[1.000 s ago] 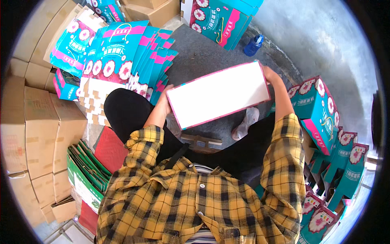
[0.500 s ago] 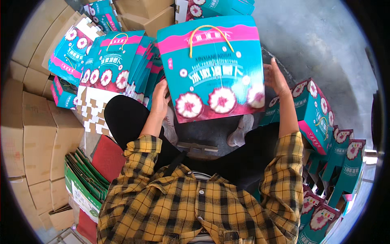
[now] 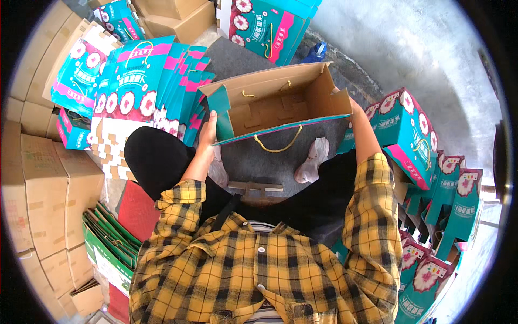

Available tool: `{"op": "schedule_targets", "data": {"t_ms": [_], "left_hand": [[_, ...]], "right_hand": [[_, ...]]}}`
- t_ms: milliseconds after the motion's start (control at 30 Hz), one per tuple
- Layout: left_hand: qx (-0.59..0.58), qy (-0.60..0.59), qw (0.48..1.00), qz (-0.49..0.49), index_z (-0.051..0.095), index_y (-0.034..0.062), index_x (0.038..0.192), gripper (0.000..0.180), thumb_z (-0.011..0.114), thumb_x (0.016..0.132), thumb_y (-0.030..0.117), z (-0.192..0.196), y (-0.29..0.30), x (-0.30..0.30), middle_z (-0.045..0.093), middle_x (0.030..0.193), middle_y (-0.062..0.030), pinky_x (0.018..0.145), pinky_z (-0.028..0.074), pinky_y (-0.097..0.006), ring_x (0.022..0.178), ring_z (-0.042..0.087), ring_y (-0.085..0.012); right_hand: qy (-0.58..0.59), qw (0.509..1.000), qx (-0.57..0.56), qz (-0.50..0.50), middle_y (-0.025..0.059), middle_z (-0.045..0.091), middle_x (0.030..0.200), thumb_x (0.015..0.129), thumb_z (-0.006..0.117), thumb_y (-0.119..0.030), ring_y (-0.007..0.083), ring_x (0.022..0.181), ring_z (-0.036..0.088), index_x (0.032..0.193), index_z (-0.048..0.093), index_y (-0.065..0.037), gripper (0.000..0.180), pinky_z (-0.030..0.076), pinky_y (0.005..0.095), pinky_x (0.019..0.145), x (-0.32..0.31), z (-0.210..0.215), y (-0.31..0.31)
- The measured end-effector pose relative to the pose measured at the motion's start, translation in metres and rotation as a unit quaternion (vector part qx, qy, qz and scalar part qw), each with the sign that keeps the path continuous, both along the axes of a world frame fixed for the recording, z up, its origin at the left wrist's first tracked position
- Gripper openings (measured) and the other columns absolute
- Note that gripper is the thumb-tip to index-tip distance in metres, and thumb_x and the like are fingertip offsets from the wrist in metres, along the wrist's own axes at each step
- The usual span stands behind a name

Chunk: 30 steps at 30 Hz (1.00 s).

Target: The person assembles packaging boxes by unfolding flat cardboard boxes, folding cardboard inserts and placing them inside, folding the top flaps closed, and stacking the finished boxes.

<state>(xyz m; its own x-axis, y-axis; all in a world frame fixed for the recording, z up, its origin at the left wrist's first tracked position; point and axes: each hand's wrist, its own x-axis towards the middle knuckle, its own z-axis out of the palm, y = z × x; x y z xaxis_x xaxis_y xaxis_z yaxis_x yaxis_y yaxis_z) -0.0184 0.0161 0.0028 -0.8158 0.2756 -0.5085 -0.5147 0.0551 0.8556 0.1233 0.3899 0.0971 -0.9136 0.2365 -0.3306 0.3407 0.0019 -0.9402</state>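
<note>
A person holds an open gift box (image 3: 280, 105) up in front of them with both hands. The box is teal outside and plain brown card inside, and its open side faces the camera. Two yellow rope handles (image 3: 276, 146) hang from it, one inside and one below the front edge.

The left hand (image 3: 208, 132) is flat on the box's left end. Its fingers (image 3: 211, 120) point up along the teal side flap and press on it. The right hand (image 3: 353, 108) is at the box's right end, mostly hidden behind the flap, so I cannot tell how its fingers are bent. The box sits between the two hands, above the person's knees.

A stack of flat teal boxes (image 3: 140, 86) leans on the left. Made-up teal boxes (image 3: 407, 135) stand on the right. Brown cartons (image 3: 38, 183) are piled at far left.
</note>
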Motion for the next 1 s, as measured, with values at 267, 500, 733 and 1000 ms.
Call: {"op": "schedule_targets", "data": {"t_ms": [267, 500, 733, 1000], "left_hand": [[-0.165, 0.393, 0.902, -0.073, 0.060, 0.0010, 0.100, 0.030, 0.068, 0.081, 0.022, -0.022, 0.012, 0.007, 0.060, 0.106, -0.0188, 0.086, 0.043, -0.038, 0.101, 0.056, -0.0296], [-0.204, 0.414, 0.847, -0.264, 0.058, -0.0034, 0.111, 0.062, 0.057, 0.084, 0.052, 0.016, 0.026, 0.024, 0.053, 0.121, -0.0243, 0.102, 0.033, -0.042, 0.118, 0.045, -0.0359], [-0.240, 0.315, 0.856, -0.333, 0.051, -0.0036, 0.122, 0.074, 0.050, 0.084, 0.061, 0.052, 0.033, 0.027, 0.048, 0.129, -0.0231, 0.104, 0.031, -0.039, 0.127, 0.039, -0.0324], [-0.189, 0.352, 0.881, -0.253, 0.054, -0.0047, 0.109, 0.054, 0.052, 0.087, 0.045, 0.021, 0.020, 0.022, 0.054, 0.115, -0.0272, 0.098, 0.034, -0.043, 0.116, 0.046, -0.0373]], "right_hand": [[-0.224, 0.964, 0.145, 0.000, 0.0071, 0.065, 0.106, 0.086, 0.060, -0.029, 0.0214, 0.090, 0.063, 0.107, 0.065, -0.007, 0.030, 0.051, 0.0353, 0.079, -0.011, -0.030, 0.037], [-0.106, 0.759, 0.603, 0.222, 0.0191, 0.058, 0.116, 0.087, 0.052, -0.033, 0.0353, 0.104, 0.056, 0.113, 0.057, -0.003, 0.040, 0.045, 0.0421, 0.088, -0.024, -0.029, -0.023], [-0.165, 0.940, 0.297, -0.036, 0.0290, 0.059, 0.110, 0.080, 0.034, -0.076, 0.0382, 0.097, 0.061, 0.122, 0.053, 0.004, 0.092, 0.046, 0.0455, 0.085, -0.027, -0.055, 0.021], [-0.229, 0.958, 0.128, -0.111, 0.0197, 0.053, 0.117, 0.070, 0.058, -0.071, 0.0310, 0.110, 0.048, 0.123, 0.055, -0.003, 0.086, 0.043, 0.0442, 0.081, -0.020, -0.030, 0.014]]}}
